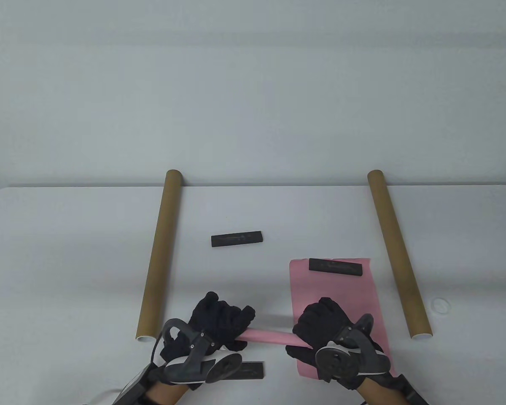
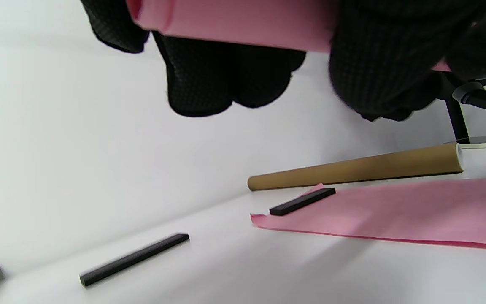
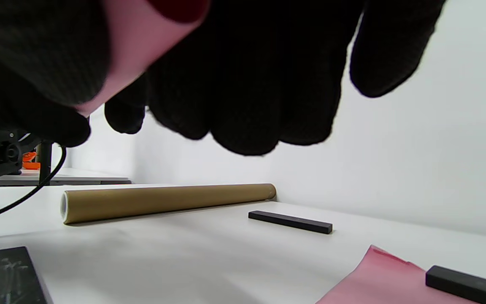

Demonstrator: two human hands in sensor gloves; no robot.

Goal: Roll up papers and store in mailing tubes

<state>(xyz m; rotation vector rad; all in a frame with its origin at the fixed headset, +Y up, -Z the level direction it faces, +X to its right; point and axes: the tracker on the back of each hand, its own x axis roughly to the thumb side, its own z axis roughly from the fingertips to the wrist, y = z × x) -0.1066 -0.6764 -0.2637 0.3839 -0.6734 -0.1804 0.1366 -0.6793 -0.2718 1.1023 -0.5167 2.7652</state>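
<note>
Hands in black sensor gloves are working at the near edge of a white desk (image 1: pixel 67 236), seen from above. Between them, a pink paper roll (image 1: pixel 266 336) is being held level just above the desk. The left hand (image 1: pixel 219 322) is gripping the roll's left end, fingers (image 2: pixel 226 80) curled around it. The right hand (image 1: pixel 324 333) is gripping the right end, its fingers (image 3: pixel 247 84) wrapped over the paper likewise. Only the middle stretch of the roll is showing between the two gloves.

Judging from this, the task is partly under way: one sheet is rolled but not yet stored. A second pink sheet (image 1: pixel 337 295) is lying flat on the desk beneath the right hand, with a black bar weight (image 1: pixel 335 267) resting on its far edge, so it appears unrolled as yet. Two brown mailing tubes are lying on the desk, running away from the viewer: the left tube (image 1: pixel 160 253) just beside the left hand, and the right tube (image 1: pixel 398 253) beyond the flat sheet. Their near ends are facing the person; whether anything is inside them cannot be told.

Another black bar (image 1: pixel 237 239) is lying loose mid-desk, and a third bar (image 1: pixel 248 370) is sitting partly hidden by the left hand.
</note>
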